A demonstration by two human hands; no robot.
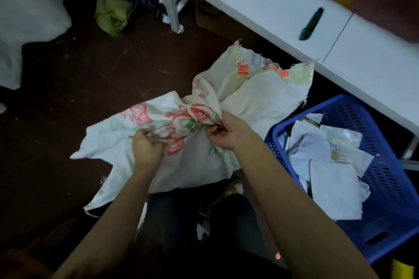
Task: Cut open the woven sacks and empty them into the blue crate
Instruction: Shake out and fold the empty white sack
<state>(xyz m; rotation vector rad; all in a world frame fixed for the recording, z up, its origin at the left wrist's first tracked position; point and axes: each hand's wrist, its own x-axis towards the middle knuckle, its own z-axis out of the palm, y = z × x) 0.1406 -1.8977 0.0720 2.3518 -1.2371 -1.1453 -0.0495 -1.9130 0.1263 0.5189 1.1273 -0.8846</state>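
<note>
on the dark brown floor [68, 79], beside a white table [283, 7] bearing a green cutter [311, 23], lies a crumpled white woven sack [260, 95] (red print, frayed edges). left hand [147, 145] and right hand [226, 132] pinch its bunched cloth with curled fingers. right of it, the perforated blue crate [390, 188] holds pale packets [333, 188].

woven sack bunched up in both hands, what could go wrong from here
1. The torn end of the woven sack lies beside the blue crate, not over it, so anything left inside might spill on the floor.
2. The left hand and right hand hold only bunched cloth at its middle; that grip may slip in a shake.
</note>
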